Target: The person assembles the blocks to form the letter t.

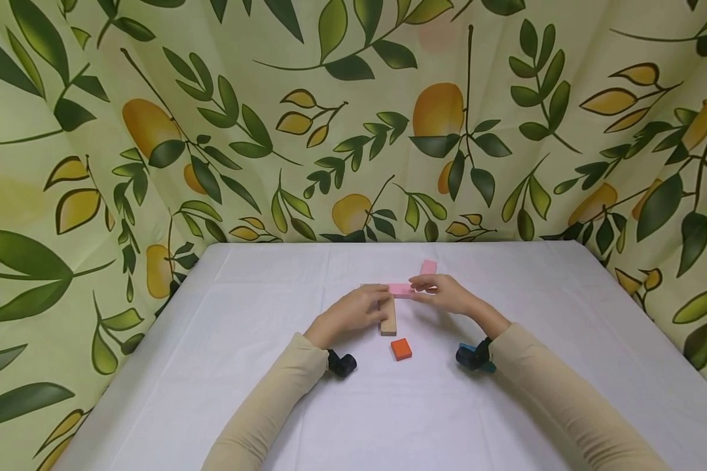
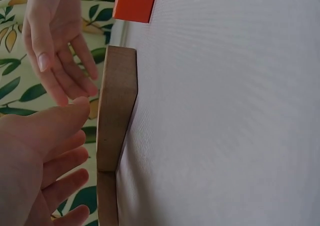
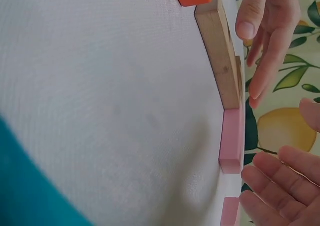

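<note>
Two wooden blocks and a pink block lie in a T on the white cloth. The stem is a plain wooden block; the pink one forms the bar's right half. Its left half, another wooden block, is mostly behind my left hand in the head view. That hand hovers over the joint with loosely bent fingers, holding nothing. My right hand is beside the pink block's right end, fingers spread and apart from it in the right wrist view. Past this hand lies a second pink block.
An orange square block lies just in front of the stem. Under my right wrist is a blue block, partly covered by the wrist camera in the head view. A leaf-patterned curtain rises behind the table.
</note>
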Motion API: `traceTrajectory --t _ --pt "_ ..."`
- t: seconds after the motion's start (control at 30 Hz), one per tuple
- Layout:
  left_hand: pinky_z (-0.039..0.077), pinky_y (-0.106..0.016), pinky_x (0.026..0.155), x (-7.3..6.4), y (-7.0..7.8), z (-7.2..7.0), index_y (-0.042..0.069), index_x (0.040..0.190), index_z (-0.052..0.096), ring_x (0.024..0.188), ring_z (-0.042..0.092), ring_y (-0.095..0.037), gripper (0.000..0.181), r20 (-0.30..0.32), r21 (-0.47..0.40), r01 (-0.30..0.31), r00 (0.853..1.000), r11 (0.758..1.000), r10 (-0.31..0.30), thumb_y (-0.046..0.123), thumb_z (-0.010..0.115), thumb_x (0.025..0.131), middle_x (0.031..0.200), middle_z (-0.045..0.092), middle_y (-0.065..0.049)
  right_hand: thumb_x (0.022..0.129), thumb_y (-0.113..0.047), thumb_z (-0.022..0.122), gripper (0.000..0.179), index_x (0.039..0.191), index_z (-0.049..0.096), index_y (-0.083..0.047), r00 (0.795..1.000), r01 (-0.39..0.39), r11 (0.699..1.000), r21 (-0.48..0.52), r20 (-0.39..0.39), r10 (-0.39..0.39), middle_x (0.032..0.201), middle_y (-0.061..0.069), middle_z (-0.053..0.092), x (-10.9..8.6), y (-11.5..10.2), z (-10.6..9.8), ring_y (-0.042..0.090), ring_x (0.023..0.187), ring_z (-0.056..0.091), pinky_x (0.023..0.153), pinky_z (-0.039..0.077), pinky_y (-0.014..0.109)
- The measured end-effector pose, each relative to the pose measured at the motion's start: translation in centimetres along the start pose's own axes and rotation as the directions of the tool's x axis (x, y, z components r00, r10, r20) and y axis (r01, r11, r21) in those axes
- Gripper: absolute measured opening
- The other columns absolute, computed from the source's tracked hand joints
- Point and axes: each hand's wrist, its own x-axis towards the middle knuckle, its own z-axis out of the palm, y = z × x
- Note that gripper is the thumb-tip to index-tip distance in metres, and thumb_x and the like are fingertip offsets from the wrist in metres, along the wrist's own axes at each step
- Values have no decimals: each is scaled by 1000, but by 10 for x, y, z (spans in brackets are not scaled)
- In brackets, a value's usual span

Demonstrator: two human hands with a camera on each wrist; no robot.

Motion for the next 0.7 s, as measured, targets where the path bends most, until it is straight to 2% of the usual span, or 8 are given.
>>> traceTrajectory --t 0.13,0.27,0.4,0.7 --pt "33 -38 120 2 2 2 8 140 51 143 40 -23 47 15 41 -17 1000 999 16 26 56 97 151 46 -7 94 -19 61 45 128 55 9 1000 -1 1000 8 -11 1 122 25 64 0 5 -2 37 113 62 102 49 51" --pt "32 -36 121 2 3 2 9 141 49 144 38 -21 48 34 72 -8 999 997 5 28 55 97 152 45 -5 93 -18 62 45 127 55 10 1000 1 1000 16 -26 0 120 26 65 1 8 -4 38 112 62 101 50 49" --pt "30 -36 122 2 4 2 10 143 47 146 35 -20 50 63 63 10 998 998 -14 29 56 97 154 42 -5 92 -18 63 45 126 56 11 999 -11 1000 3 -48 12 117 27 67 3 13 -5 39 109 63 99 51 49" --pt "29 -37 122 1 3 4 10 143 48 147 34 -21 50 76 39 7 997 999 -10 29 55 97 154 42 -4 91 -21 65 45 124 58 9 997 -47 999 -2 -62 47 113 25 67 6 17 -13 36 105 63 96 53 48"
